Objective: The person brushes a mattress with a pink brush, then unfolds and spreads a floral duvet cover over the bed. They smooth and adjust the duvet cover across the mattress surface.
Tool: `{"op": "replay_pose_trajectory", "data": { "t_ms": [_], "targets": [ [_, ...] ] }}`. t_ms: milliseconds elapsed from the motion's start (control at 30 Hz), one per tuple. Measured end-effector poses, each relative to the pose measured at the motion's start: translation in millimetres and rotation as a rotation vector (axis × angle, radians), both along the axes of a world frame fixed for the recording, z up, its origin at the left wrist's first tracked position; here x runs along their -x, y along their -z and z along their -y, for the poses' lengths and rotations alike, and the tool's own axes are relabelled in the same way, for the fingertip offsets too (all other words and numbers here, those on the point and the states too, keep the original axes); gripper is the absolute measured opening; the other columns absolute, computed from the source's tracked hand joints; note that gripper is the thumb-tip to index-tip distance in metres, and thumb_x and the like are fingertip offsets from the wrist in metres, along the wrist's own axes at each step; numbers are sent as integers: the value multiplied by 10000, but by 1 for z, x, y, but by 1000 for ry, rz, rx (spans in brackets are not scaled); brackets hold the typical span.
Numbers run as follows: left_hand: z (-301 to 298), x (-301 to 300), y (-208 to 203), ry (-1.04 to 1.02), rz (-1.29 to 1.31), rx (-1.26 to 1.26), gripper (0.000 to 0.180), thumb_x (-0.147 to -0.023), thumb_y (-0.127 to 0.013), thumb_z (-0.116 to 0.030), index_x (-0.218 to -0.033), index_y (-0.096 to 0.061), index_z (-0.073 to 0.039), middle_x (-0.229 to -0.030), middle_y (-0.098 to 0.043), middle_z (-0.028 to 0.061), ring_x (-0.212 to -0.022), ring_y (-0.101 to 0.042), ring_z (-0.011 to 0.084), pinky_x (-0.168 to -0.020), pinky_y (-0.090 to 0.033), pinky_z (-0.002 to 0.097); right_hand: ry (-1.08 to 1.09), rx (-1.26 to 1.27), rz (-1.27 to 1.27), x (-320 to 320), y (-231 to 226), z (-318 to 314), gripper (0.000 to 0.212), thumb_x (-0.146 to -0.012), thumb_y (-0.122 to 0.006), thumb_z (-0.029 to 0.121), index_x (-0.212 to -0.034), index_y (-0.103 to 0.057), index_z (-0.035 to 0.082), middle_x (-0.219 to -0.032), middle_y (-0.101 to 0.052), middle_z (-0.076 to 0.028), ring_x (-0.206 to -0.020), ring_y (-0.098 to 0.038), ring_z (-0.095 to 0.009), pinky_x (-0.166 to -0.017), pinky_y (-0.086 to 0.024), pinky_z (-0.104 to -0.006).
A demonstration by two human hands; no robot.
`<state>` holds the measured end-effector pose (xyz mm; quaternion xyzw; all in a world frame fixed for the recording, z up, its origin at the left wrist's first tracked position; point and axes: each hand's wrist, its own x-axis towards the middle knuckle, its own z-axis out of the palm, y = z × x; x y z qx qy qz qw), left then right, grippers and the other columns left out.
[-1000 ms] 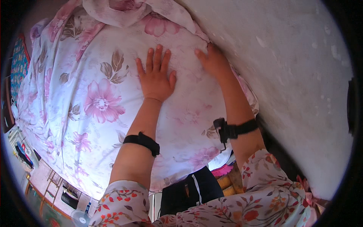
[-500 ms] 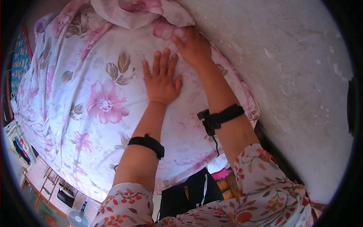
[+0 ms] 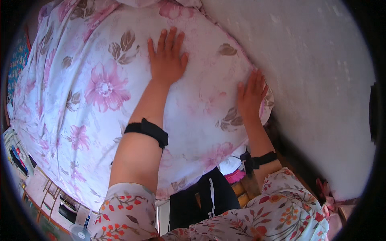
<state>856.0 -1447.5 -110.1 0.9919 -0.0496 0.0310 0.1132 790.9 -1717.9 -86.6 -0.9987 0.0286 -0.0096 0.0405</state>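
Observation:
A white bed sheet (image 3: 177, 128) printed with pink flowers and brown leaves covers the bed before me. My left hand (image 3: 167, 60) lies flat on its upper middle, fingers spread and pointing away. Near the sheet's right edge, close to the wall, my right hand (image 3: 252, 94) rests on the cloth with its fingers stretched out. Neither hand holds anything. The sheet is fairly smooth around my hands, while folds run along its left side. Black straps circle both of my forearms.
A grey, marked wall (image 3: 305, 80) rises along the right side of the bed. Bunched cloth (image 3: 177, 3) lies at the far end. A fan (image 3: 80, 232) stands at the lower left, near a black bag (image 3: 67, 211). Something bright pink (image 3: 235, 176) shows below the bed's near edge.
My right hand has moved from the far part of the sheet toward me and rightward along the wall-side edge. My left hand has shifted slightly farther up in view, still flat.

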Motion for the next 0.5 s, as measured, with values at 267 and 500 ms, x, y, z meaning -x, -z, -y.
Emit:
{"op": "replay_pose_trajectory", "data": {
  "t_ms": [267, 500],
  "targets": [
    [-51, 99, -40, -86, 36, 337, 665, -839, -589, -158, -1447, -319, -136, -1530, -234, 128, -1412, -213, 327, -1103, -94, 593, -615, 106, -334, 114, -16, 8, 588, -829, -602, 348, -1334, -448, 91, -1483, -308, -164, -1394, -240, -337, -1086, -136, -636],
    [-93, 329, -39, -459, -31, 114, 665, -854, -560, -276, -1445, -318, -89, -1533, -234, 153, -1412, -184, 387, -1096, -27, 608, -618, -178, -188, 125, -27, -51, 699, -901, -537, 358, -1467, -242, 74, -1527, -195, -190, -1416, -159, -384, -1108, -33, -616]
  ]
}}
